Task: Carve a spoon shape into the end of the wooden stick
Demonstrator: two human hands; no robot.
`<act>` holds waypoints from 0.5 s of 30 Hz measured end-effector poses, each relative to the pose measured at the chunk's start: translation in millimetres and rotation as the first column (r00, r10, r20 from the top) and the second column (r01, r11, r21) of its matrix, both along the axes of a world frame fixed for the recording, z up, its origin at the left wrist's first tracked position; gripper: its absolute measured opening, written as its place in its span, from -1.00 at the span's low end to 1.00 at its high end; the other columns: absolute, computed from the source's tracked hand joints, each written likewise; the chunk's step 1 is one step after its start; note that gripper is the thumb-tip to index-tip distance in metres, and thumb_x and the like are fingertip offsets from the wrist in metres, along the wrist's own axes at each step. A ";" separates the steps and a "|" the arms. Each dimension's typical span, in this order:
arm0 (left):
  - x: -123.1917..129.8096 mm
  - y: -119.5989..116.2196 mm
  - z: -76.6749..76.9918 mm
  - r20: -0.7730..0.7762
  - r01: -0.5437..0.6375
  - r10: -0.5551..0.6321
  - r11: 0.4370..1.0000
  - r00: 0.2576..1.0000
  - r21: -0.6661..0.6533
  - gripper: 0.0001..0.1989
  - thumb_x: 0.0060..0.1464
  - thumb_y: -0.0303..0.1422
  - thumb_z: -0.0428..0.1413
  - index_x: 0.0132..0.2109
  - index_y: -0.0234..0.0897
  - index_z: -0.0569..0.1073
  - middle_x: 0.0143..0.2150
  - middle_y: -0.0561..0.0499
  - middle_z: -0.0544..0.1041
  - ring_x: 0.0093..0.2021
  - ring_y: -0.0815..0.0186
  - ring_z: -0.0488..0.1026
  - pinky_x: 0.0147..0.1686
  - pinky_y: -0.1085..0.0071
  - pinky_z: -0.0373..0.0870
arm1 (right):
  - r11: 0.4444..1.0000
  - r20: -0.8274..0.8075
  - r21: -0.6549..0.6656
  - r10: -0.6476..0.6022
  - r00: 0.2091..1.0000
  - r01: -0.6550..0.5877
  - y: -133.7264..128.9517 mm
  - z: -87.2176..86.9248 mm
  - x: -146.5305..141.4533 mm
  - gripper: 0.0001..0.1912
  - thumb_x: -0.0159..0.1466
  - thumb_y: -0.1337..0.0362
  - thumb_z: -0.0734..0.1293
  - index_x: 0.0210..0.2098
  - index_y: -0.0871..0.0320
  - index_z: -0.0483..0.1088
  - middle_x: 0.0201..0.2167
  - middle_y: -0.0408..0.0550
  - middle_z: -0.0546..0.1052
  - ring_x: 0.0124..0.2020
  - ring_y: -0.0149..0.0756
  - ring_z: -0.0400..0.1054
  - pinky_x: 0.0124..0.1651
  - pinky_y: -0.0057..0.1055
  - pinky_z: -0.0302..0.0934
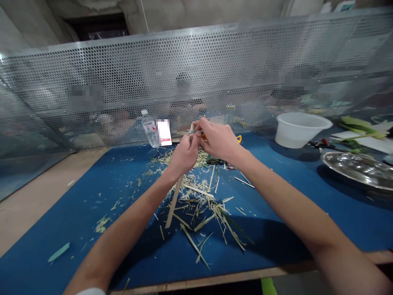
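My left hand (186, 153) and my right hand (216, 139) meet above the middle of the blue table, fingers pinched together. A pale flat strip (174, 203), like a piece of plant stalk or leaf, runs down from beneath my left hand, and a small pale end shows above the fingertips. Fingers cover most of the gripped part. Below lies a scattered heap of thin pale-green shreds (196, 196). An orange-yellow loop (239, 139), perhaps a scissors handle, peeks out behind my right hand.
A water bottle (150, 129) and a lit phone (164, 133) stand against the perforated metal screen (215, 61). Right of them are a white plastic tub (302, 129), a shiny metal tray (362, 168) and leafy stalks (359, 127). A turquoise object (59, 252) lies front left.
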State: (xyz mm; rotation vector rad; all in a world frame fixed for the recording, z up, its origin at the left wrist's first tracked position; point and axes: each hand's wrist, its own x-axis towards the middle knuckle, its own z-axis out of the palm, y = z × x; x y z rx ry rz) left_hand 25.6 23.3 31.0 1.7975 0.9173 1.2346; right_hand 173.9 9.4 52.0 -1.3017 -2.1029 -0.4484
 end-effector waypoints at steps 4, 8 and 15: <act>-0.3 -1.6 2.2 -0.144 -0.093 0.105 0.992 0.984 0.086 -0.57 0.22 0.02 0.04 -0.42 -0.22 0.27 -0.52 0.08 0.28 -0.52 0.38 0.18 -0.51 0.44 0.04 | 1.000 0.002 0.010 -0.014 1.000 0.014 -1.1 -0.4 -1.2 -0.84 0.34 0.27 0.12 -0.12 0.13 0.25 -0.12 -0.01 0.59 -0.29 -0.21 0.45 -0.42 -0.31 -0.21; -0.8 -2.7 3.0 -0.223 -0.135 0.157 0.984 0.962 0.113 -0.56 0.25 0.03 -0.02 -0.41 -0.22 0.27 -0.49 0.05 0.32 -0.48 0.35 0.22 -0.49 0.44 0.06 | 1.000 -0.012 -0.011 -0.023 1.000 0.023 -2.4 0.1 -1.7 -0.83 0.34 0.27 0.12 -0.12 0.13 0.25 -0.13 0.01 0.60 -0.31 -0.21 0.44 -0.40 -0.31 -0.16; -1.1 -0.8 0.6 -0.145 -0.091 0.106 0.990 0.984 0.105 -0.55 0.20 0.03 0.05 -0.45 -0.20 0.24 -0.54 0.06 0.29 -0.52 0.36 0.21 -0.53 0.44 0.05 | 1.000 -0.040 -0.025 0.003 0.999 -0.004 -1.2 -0.2 -0.7 -0.84 0.32 0.28 0.14 -0.13 0.11 0.26 -0.13 0.01 0.61 -0.32 -0.23 0.43 -0.39 -0.32 -0.12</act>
